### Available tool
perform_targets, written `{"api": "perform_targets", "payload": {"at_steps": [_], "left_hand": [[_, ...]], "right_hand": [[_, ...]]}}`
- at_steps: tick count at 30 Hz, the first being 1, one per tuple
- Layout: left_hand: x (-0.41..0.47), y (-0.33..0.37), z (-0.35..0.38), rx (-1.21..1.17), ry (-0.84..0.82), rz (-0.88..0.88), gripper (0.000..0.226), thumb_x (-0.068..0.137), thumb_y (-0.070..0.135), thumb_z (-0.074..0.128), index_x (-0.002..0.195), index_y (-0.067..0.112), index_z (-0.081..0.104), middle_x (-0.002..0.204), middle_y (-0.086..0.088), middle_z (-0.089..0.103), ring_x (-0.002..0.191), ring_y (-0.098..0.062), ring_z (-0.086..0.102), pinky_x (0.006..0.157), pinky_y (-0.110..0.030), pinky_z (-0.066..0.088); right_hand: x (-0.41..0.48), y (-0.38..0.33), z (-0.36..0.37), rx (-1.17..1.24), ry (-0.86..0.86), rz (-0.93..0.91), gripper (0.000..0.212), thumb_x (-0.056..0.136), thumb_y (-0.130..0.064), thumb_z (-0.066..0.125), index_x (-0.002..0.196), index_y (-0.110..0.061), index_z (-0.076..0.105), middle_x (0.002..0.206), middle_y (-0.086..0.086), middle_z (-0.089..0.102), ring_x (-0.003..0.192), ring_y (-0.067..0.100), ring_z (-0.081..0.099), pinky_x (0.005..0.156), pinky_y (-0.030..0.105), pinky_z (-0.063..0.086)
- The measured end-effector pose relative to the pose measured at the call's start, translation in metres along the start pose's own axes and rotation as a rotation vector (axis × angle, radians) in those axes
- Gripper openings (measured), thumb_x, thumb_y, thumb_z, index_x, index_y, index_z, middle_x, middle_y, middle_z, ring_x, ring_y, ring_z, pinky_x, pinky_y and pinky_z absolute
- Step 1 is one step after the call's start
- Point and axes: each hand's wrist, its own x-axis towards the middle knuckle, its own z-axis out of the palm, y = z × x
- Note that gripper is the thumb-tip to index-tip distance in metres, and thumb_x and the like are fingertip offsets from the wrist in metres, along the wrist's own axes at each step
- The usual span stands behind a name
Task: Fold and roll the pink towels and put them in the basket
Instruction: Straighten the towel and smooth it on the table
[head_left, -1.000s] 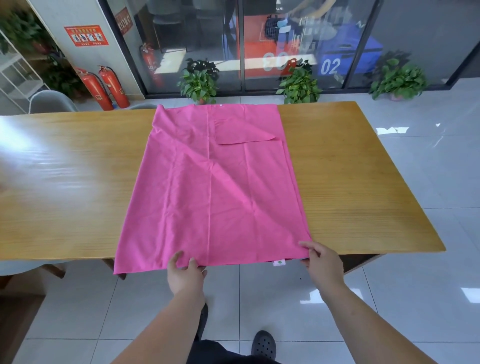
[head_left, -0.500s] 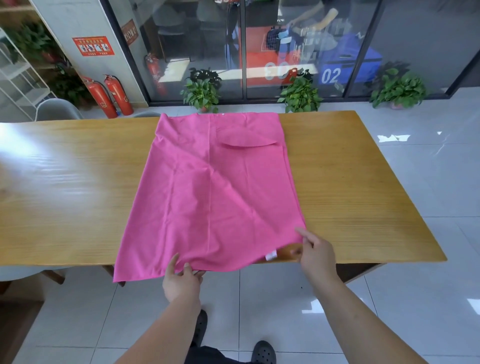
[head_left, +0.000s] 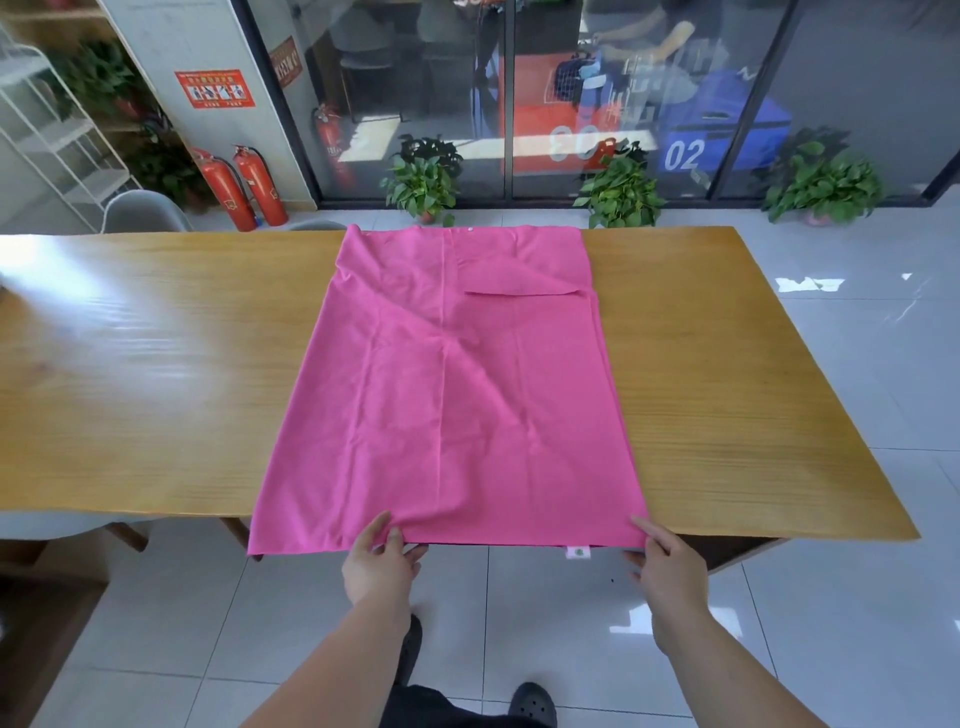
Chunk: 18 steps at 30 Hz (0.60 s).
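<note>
One large pink towel (head_left: 457, 395) lies spread flat across the wooden table (head_left: 727, 405), reaching from the far edge to the near edge, where it overhangs a little. A folded-over flap shows near its far right corner. My left hand (head_left: 382, 564) pinches the near hem left of centre. At the near right corner my right hand (head_left: 667, 564) pinches the towel, beside a small white label. No basket is in view.
Bare tabletop extends left and right of the towel. A grey chair (head_left: 143, 213) stands behind the table at the far left. Potted plants (head_left: 423, 182), red fire extinguishers (head_left: 241, 187) and glass doors line the back. Tiled floor lies beneath my arms.
Half a second ago my right hand held the near right corner lifted off the table. The corner is now back down at the table's near edge, and the towel lies flatter.
</note>
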Motion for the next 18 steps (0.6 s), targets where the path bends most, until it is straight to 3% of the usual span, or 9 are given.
{"api": "perform_targets", "payload": {"at_steps": [2, 4, 7, 11, 18], "left_hand": [[-0.002, 0.001, -0.003, -0.029, -0.030, -0.030, 0.031, 0.107, 0.008, 0.059, 0.121, 0.034, 0.070, 0.126, -0.009, 0.069, 0.083, -0.024, 0.081, 0.086, -0.042, 0.063], [-0.005, 0.002, -0.005, -0.077, -0.090, -0.072, 0.030, 0.108, 0.008, 0.059, 0.127, 0.027, 0.070, 0.129, -0.009, 0.068, 0.088, -0.027, 0.081, 0.092, -0.046, 0.063], [-0.007, 0.005, -0.011, -0.108, -0.191, -0.128, 0.029, 0.108, 0.009, 0.060, 0.132, 0.023, 0.068, 0.134, -0.012, 0.067, 0.098, -0.031, 0.080, 0.098, -0.050, 0.061], [-0.001, 0.013, -0.024, -0.077, -0.295, -0.184, 0.032, 0.109, 0.005, 0.056, 0.133, 0.023, 0.066, 0.137, -0.016, 0.067, 0.108, -0.034, 0.077, 0.102, -0.053, 0.058], [0.017, 0.031, -0.049, 0.062, -0.352, -0.157, 0.040, 0.106, 0.002, 0.061, 0.138, 0.026, 0.064, 0.127, -0.015, 0.073, 0.102, -0.028, 0.079, 0.100, -0.048, 0.059]], "right_hand": [[-0.004, 0.004, 0.002, 0.097, -0.060, 0.037, 0.039, 0.111, -0.010, 0.049, 0.113, -0.034, 0.080, 0.136, -0.002, 0.068, 0.104, 0.021, 0.075, 0.093, 0.043, 0.060], [-0.009, 0.007, 0.006, 0.141, -0.171, 0.088, 0.026, 0.110, -0.024, 0.057, 0.121, -0.036, 0.078, 0.141, -0.004, 0.065, 0.118, 0.022, 0.069, 0.107, 0.047, 0.053], [-0.019, 0.012, 0.021, 0.153, -0.316, 0.159, 0.028, 0.109, -0.039, 0.057, 0.133, -0.039, 0.071, 0.149, -0.009, 0.057, 0.134, 0.020, 0.056, 0.120, 0.050, 0.041], [-0.034, 0.015, 0.052, 0.202, -0.454, 0.204, 0.028, 0.109, -0.041, 0.056, 0.133, -0.045, 0.071, 0.148, -0.014, 0.056, 0.133, 0.016, 0.058, 0.119, 0.046, 0.042], [-0.069, -0.011, 0.118, 0.195, -0.576, 0.210, 0.029, 0.107, -0.041, 0.060, 0.134, -0.044, 0.070, 0.140, -0.021, 0.060, 0.126, 0.019, 0.067, 0.117, 0.048, 0.046]]}}
